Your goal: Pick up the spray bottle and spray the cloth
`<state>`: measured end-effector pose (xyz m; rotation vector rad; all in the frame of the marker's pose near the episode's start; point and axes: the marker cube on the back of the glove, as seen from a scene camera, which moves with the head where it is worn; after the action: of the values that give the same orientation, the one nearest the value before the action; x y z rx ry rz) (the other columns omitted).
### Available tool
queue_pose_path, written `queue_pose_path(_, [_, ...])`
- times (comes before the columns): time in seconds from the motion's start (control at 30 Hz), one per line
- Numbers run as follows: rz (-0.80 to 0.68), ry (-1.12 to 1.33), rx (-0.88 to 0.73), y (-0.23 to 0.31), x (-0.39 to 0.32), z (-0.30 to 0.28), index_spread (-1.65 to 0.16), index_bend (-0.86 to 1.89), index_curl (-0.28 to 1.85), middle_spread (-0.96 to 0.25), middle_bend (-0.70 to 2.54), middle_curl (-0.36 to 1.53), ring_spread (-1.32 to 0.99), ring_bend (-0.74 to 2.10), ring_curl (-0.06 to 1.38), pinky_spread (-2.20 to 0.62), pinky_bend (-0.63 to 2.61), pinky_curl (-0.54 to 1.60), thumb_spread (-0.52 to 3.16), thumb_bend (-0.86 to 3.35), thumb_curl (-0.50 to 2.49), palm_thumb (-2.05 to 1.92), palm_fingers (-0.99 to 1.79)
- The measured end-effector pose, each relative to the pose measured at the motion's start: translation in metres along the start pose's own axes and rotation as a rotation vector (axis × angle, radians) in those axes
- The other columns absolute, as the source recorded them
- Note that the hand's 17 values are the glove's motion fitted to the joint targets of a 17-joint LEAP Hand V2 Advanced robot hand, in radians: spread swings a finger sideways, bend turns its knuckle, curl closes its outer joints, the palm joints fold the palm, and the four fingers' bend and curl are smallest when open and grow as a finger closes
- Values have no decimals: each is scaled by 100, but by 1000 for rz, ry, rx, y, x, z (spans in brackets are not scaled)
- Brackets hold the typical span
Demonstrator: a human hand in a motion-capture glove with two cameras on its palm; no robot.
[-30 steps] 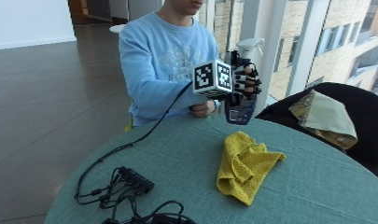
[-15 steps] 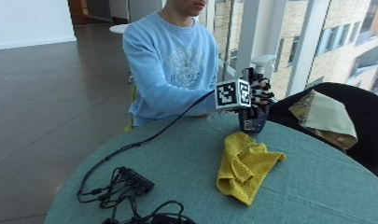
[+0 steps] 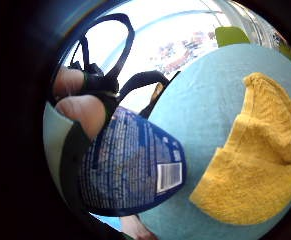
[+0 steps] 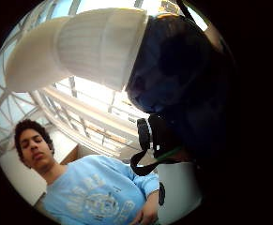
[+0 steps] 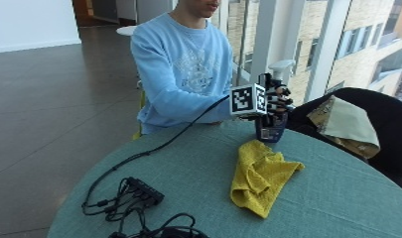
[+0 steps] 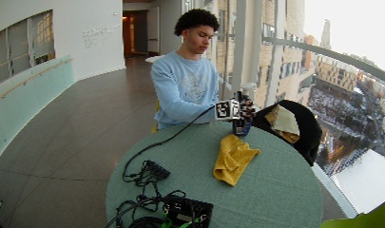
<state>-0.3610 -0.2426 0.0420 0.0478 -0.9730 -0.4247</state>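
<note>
1. The gloved right hand (image 5: 274,101) has its fingers curled round the neck of the spray bottle (image 5: 272,126), just under the white spray head (image 5: 282,65). The bottle stands upright at the surface's far edge, near the person, its base at or barely above the teal surface (image 5: 187,168); which of the two cannot be told.
2. The yellow cloth (image 5: 258,176) lies crumpled near the middle of the surface, just beside the bottle's base on the side away from the person. The little-finger-side palm view shows the bottle's blue label (image 3: 135,165) close to the palm and the cloth (image 3: 255,160) a little apart from it.
3. To spray well, lift the bottle clear of the surface and turn the nozzle toward the cloth; at present the head seems to point off to the side, not down at it.
4. Tilt only slightly, so the inner tube keeps drawing liquid.
5. Whether a finger sits on the trigger cannot be seen; check that before squeezing.
6. Aim at the broad upper fold of the cloth, so the mist lands on fabric and not on the black cables (image 5: 131,196) at the near edge.
</note>
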Motion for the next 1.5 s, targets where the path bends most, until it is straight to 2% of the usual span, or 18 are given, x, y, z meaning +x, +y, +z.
queue_pose_path(0.2, [-18,131,-4,11,-5,-31,-25,8,32,-8,22,46,-1,38,39,17,21,38,102,-4,47,67,93])
queue_pose_path(0.37, [5,274,-29,39,1,-83,-27,10,30,-8,21,45,-2,38,38,17,21,37,104,-3,44,66,93])
queue_pose_path(0.87, [178,854,-41,190,26,-212,-30,13,29,-7,17,43,-1,33,36,21,22,37,107,-3,38,63,83])
queue_pose_path(1.1, [218,991,-92,244,38,-232,-31,14,30,-7,18,41,-1,31,36,22,22,37,108,-3,36,62,81])
queue_pose_path(1.5, [233,1041,-118,263,45,-243,-31,15,31,-7,18,40,-1,29,35,23,21,37,110,-2,34,63,81])
